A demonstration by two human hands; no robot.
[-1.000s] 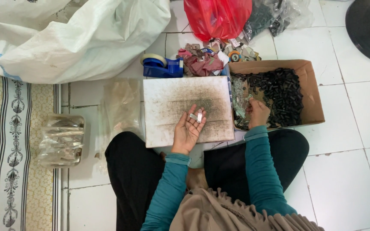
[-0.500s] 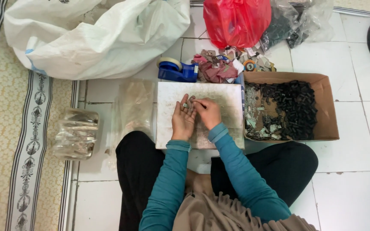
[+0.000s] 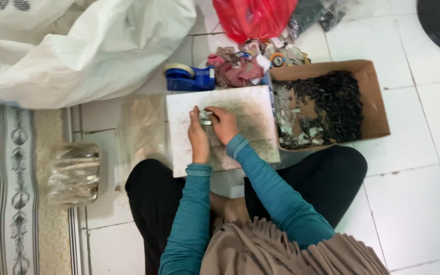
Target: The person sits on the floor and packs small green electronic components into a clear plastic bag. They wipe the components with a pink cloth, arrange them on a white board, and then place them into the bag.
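Big white sack (image 3: 77,46) sits way beyond the fingers, cardboard box (image 3: 332,102) off to the right. Left hand (image 3: 198,136) and right hand (image 3: 223,124) pinch small metal pieces (image 3: 205,120) over the white board (image 3: 220,127). They look light, stiff and slippery, so grip by the edges.

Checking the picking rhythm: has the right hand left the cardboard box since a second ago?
Yes. The right hand moved left from the brown cardboard box onto the white board.

A white sack (image 3: 87,46) and a red bag (image 3: 255,18) lay across the frame's top. A blue tape dispenser (image 3: 189,79) sat centre-top; a clear packet bundle (image 3: 73,173) lay lower left.
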